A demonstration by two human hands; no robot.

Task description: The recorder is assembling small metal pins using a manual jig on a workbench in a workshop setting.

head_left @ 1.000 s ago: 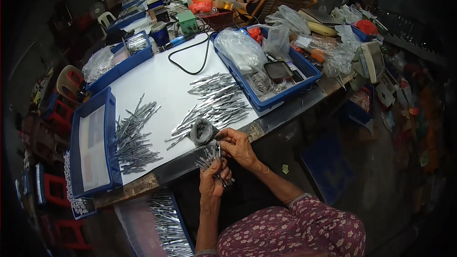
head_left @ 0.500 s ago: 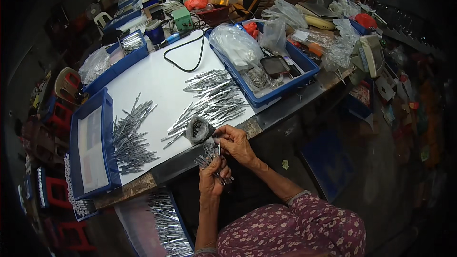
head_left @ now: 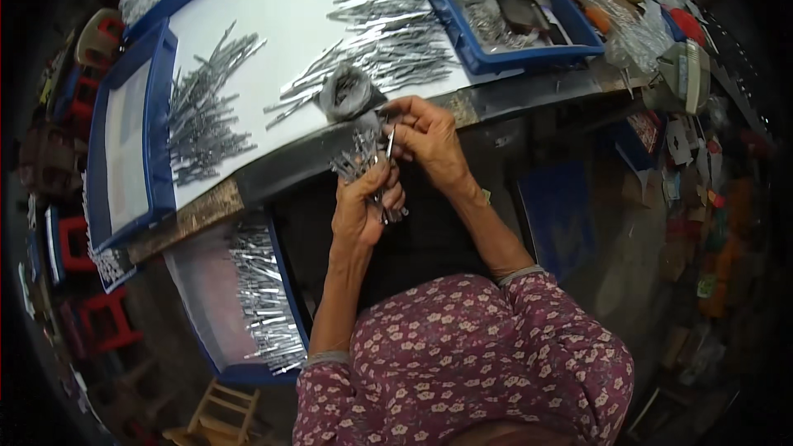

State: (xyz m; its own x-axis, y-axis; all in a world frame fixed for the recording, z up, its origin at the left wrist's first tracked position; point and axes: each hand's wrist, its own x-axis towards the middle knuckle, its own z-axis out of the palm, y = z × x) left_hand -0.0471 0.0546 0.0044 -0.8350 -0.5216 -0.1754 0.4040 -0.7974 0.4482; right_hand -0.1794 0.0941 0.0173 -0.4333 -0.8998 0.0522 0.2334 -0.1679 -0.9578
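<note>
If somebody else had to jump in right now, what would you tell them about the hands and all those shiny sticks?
Left hand: shut on a bundle of thin metal pieces.
Right hand: fingers pinch one metal piece against the bundle.
On the white table: two loose piles of pieces, left and centre, beside a small grey bag.
Tray by the person's left knee: holds a heap of pieces.
Left to do: both table piles look unsorted.

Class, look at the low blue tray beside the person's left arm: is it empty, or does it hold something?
Not empty. The blue tray holds a heap of thin silver metal pieces along its right side; the rest of its pale bottom shows bare.
</note>
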